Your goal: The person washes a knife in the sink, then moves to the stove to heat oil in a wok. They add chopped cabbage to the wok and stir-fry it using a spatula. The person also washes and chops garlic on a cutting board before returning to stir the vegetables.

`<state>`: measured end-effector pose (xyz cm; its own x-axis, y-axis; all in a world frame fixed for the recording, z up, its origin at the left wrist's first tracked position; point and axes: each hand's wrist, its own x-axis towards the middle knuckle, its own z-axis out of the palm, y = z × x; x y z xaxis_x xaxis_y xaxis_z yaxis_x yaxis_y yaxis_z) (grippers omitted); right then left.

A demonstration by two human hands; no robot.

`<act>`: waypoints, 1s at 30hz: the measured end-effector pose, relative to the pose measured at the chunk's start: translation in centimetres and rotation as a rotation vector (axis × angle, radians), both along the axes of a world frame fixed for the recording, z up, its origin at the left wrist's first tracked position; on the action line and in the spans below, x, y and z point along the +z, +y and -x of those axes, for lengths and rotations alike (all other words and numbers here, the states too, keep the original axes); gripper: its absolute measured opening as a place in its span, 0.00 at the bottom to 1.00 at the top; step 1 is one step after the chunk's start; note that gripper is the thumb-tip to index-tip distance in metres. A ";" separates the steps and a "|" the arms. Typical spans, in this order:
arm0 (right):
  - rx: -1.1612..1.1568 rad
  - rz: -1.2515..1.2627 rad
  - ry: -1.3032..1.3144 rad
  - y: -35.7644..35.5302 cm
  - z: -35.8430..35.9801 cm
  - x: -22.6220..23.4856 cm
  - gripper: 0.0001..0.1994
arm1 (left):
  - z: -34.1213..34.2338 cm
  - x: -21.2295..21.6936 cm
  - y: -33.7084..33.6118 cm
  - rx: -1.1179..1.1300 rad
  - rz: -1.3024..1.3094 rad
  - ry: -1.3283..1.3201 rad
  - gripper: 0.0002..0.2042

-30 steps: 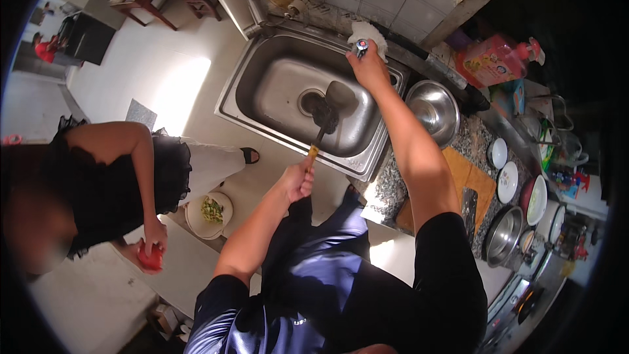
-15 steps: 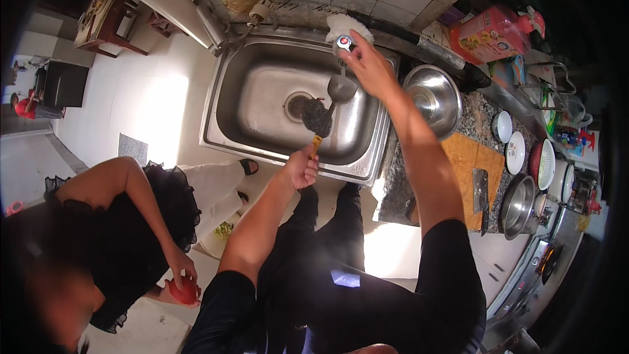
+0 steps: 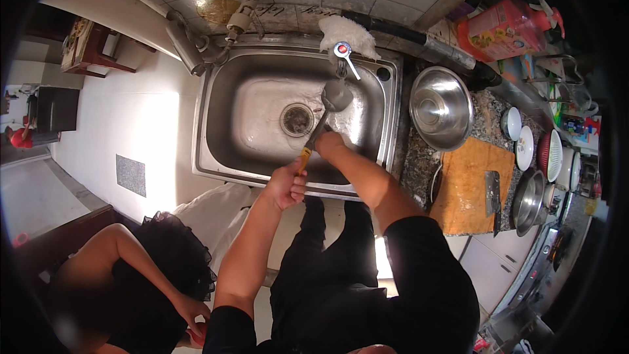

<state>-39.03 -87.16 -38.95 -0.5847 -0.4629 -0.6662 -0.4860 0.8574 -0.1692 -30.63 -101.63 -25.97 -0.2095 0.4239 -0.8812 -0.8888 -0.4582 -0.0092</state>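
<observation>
My left hand is closed round the yellow end of a ladle's handle, at the sink's front edge. The metal ladle slants away over the steel sink, its bowl below the tap; the bowl's surface looks wet. My right hand is at the ladle's shaft, fingers curled and mostly hidden. A dark scrubber seems to be pressed to the shaft in those fingers. Water glints across the sink floor around the round drain.
Right of the sink are a steel bowl, a wooden board with a cleaver, and several dishes. A pink pump bottle stands at the back right. At the lower left, another person's hand holds something red. White cloth lies behind the tap.
My right hand has left the tap lever and come down to the ladle's shaft. The lever now points another way. The scrubber no longer covers the drain. The other person has shifted toward the lower edge.
</observation>
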 end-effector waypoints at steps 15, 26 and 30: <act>-0.310 0.562 0.382 1.0 1.4 -3.3 0.19 | -0.9 -1.4 0.4 0.015 0.078 -0.045 0.18; -0.486 0.216 0.447 4.6 5.7 -2.4 0.21 | -5.0 1.7 -1.5 -0.456 0.789 0.381 0.16; -0.905 0.333 0.270 5.2 7.3 -3.1 0.15 | -7.0 3.1 -1.3 -1.230 1.601 0.714 0.17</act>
